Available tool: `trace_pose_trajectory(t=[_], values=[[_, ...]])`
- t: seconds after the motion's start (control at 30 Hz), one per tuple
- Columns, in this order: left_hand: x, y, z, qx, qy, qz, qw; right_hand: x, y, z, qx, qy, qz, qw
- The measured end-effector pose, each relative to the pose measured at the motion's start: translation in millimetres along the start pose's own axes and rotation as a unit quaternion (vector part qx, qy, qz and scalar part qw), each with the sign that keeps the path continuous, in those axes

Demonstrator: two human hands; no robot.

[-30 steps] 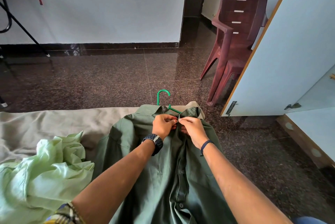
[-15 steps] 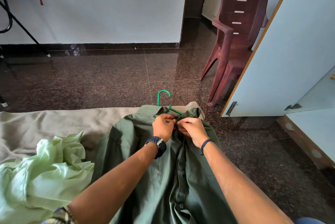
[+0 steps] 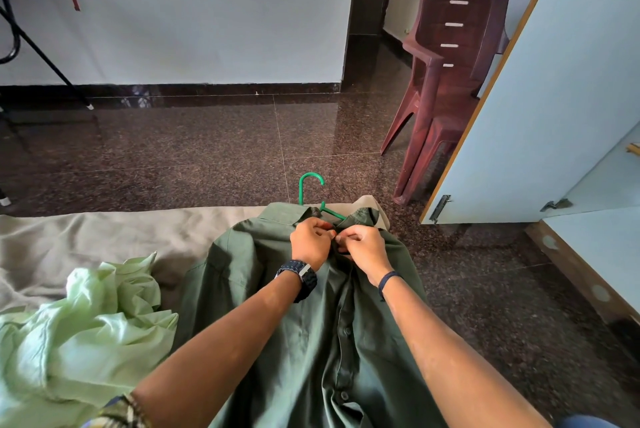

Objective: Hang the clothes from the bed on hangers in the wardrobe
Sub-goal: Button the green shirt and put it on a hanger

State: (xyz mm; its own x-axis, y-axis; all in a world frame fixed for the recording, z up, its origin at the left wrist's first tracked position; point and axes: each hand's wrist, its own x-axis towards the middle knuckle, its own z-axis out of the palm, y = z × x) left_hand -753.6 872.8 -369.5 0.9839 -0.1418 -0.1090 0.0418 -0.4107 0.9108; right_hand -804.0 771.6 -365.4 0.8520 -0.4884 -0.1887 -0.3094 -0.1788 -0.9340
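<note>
Shirts: two; hanger: one.

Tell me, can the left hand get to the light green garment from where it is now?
Probably yes. The left hand is pinching the dark green shirt near its collar, but nothing lies between it and the light green garment on the bed; it would have to let go first.

Hands pinching green shirt placket

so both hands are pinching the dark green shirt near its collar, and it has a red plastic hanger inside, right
Not quite: the hanger is green, not red. The head view shows the green plastic hanger hooking out of the collar of the dark green button-up shirt, which the left hand and right hand pinch near the collar.
</note>
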Motion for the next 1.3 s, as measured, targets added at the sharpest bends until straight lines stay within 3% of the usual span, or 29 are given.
trace_pose_trajectory(t=[0.2, 0.4, 0.6, 0.73, 0.9, 1.1, 1.2, 1.3], values=[[1, -4, -1, -0.169, -0.037, -0.096, 0.980, -4, -5, 0, 0.137, -0.028, 0.072, 0.988], [3, -11, -5, 0.028, -0.072, 0.002, 0.997, 1, -1, -3, 0.037, -0.038, 0.098, 0.994], [16, -3, -13, -0.010, 0.020, -0.001, 1.000, 13, -20, -21, 0.081, 0.145, 0.077, 0.983], [33, -1, -16, 0.014, 0.026, -0.035, 0.999, 17, -34, -22, -0.006, 0.149, 0.110, 0.983], [37, 20, -23, 0.177, 0.025, -0.016, 0.984, 33, -41, -18, -0.058, 0.140, 0.140, 0.979], [42, 20, -20, 0.226, 0.036, -0.014, 0.973, 43, -37, -20, 0.075, 0.119, 0.142, 0.980], [39, 20, -18, 0.168, 0.047, -0.013, 0.985, 39, -40, -17, 0.196, 0.087, 0.122, 0.969], [35, 19, -20, 0.094, 0.066, -0.028, 0.993, 34, -47, -8, 0.215, 0.059, 0.088, 0.971]])
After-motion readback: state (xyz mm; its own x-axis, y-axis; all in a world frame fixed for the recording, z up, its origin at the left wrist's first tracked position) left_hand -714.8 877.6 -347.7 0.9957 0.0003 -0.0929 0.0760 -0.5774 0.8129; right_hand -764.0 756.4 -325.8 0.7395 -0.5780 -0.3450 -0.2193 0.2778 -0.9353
